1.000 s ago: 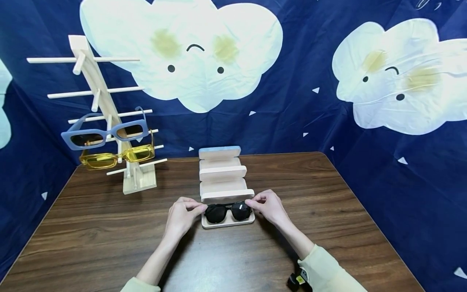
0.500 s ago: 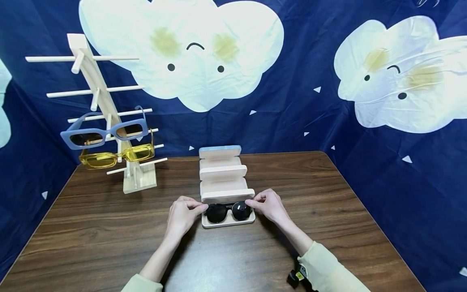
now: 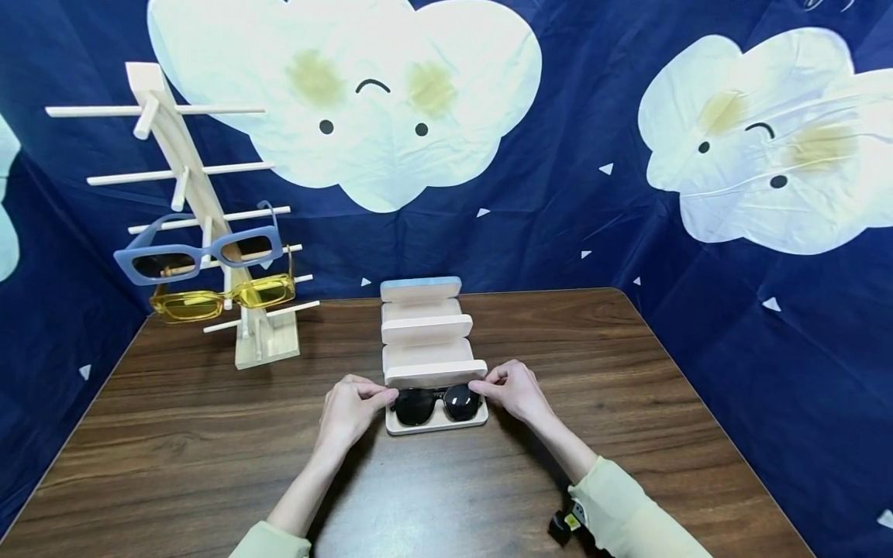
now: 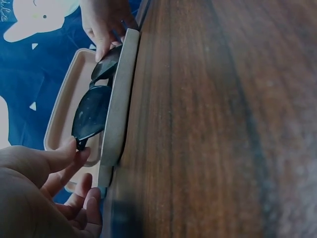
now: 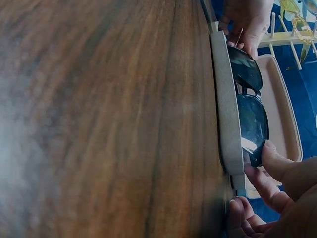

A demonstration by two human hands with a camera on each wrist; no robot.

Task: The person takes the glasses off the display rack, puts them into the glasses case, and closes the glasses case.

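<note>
Black sunglasses (image 3: 415,407) with dark lenses lie in the nearest compartment of a pale folding glasses case (image 3: 427,355), lenses facing the person. At their left corner, my left hand (image 3: 346,412) pinches the frame between thumb and index finger. The other corner is pinched the same way by my right hand (image 3: 515,395). In the left wrist view the thumb of the left hand (image 4: 44,178) presses the hinge end of the sunglasses (image 4: 92,112). From the right wrist, the right hand (image 5: 285,191) grips the opposite hinge end, close over the case's front wall (image 5: 228,104).
A wooden display rack (image 3: 188,170) with pegs stands at the back left. It carries blue-framed sunglasses (image 3: 202,254) and yellow glasses (image 3: 223,298). Behind the wooden table (image 3: 209,449) hangs a navy cloth (image 3: 572,139) with cloud prints.
Both hands keep their pinch on the sunglasses, which stay in the same compartment. The head view shifts very slightly; nothing else visibly moves.
</note>
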